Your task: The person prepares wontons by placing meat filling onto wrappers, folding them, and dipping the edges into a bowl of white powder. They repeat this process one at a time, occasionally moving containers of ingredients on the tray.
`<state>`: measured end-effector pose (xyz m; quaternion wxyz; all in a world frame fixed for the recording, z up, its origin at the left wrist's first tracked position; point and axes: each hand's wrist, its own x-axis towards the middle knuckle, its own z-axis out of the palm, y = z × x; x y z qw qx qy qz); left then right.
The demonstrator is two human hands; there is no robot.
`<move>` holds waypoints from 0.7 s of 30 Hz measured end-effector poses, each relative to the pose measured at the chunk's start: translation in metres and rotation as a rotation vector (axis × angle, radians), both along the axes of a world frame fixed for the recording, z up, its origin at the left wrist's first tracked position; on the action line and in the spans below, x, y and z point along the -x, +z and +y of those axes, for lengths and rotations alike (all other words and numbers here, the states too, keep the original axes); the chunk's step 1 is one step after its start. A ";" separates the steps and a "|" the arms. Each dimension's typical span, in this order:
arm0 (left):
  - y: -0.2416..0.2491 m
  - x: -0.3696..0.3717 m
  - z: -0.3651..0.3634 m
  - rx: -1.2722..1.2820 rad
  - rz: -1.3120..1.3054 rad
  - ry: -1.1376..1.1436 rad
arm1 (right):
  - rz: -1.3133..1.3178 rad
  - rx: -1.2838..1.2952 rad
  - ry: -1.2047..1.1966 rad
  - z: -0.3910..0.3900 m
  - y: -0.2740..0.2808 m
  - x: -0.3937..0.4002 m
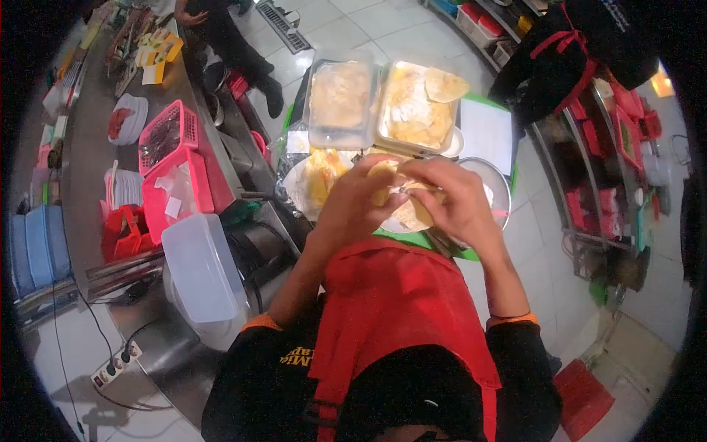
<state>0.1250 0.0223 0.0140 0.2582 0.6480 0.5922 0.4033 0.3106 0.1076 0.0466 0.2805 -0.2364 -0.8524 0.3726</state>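
Observation:
My left hand (359,193) and my right hand (458,200) meet over the work spot in front of the red apron, fingers pinched together. Between them is a small folded piece of yellowish dough wrapper (382,181), partly covered by the fingers. Below the hands, another flat, round wrapper (412,215) lies on a white plate. To the left, folded yellow pieces (322,177) rest on a second plate. Just beyond the hands stands a clear container of flour-dusted wrappers (414,110), with one wrapper leaning over its right corner.
A second clear container (339,96) with pale contents stands beside the first. At right are a metal bowl (495,180) and a white sheet (486,134). Pink baskets (168,136) and a clear plastic tub (205,269) line the left counter. Other people stand at the upper left and upper right.

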 end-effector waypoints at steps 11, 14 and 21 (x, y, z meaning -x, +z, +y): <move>-0.047 0.001 0.005 0.137 -0.399 0.036 | -0.027 0.042 -0.049 -0.006 -0.020 0.003; -0.037 0.002 0.001 0.166 -0.469 0.092 | -0.017 0.101 -0.010 0.001 -0.017 0.011; -0.049 0.024 -0.018 0.405 -0.696 0.189 | -0.264 -0.198 -0.348 0.169 -0.067 0.008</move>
